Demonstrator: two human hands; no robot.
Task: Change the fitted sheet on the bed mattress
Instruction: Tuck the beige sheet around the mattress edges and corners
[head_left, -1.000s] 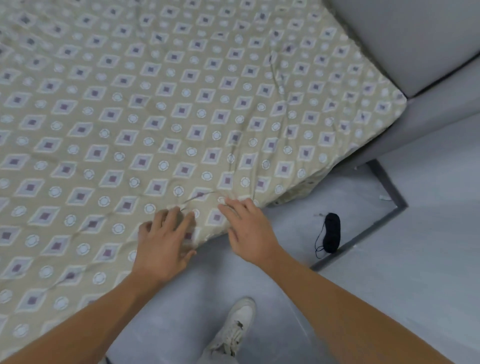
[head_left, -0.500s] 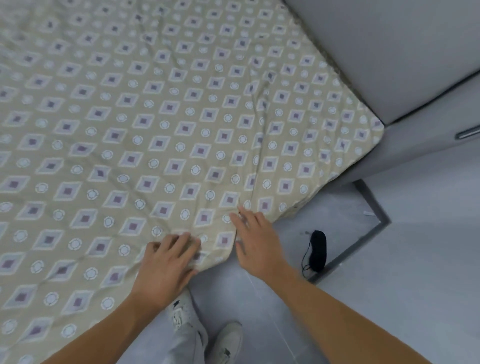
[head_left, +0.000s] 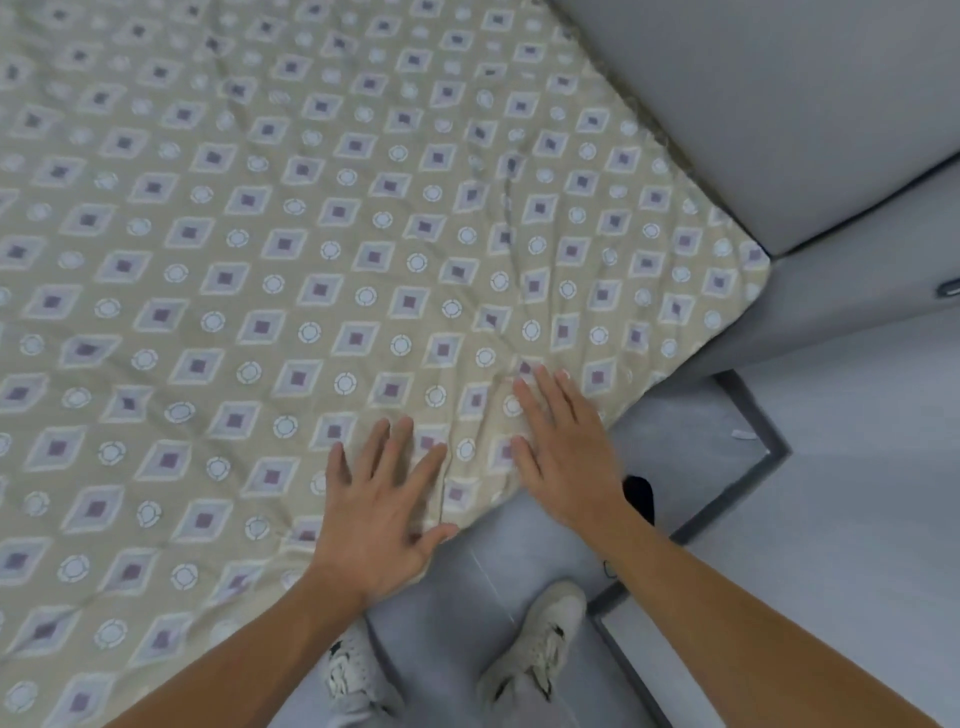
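A beige fitted sheet (head_left: 291, 270) printed with purple diamonds and white circles covers the mattress and fills most of the view. It shows light creases near the front edge. My left hand (head_left: 382, 514) lies flat on the sheet at the near edge, fingers straight and spread. My right hand (head_left: 558, 447) rests flat beside it to the right, fingers straight, also close to the edge. Neither hand holds any fabric.
A grey padded headboard (head_left: 779, 104) rises at the upper right, with a grey bed frame (head_left: 841, 306) below it. A small black object (head_left: 641, 496) lies on the grey floor (head_left: 857, 519) behind my right wrist. My two white shoes (head_left: 535, 639) stand just off the bed.
Both hands went from curled fingers at the sheet's edge to lying flat, sliding further onto the sheet. The view shifted closer over the bed, and both shoes now show.
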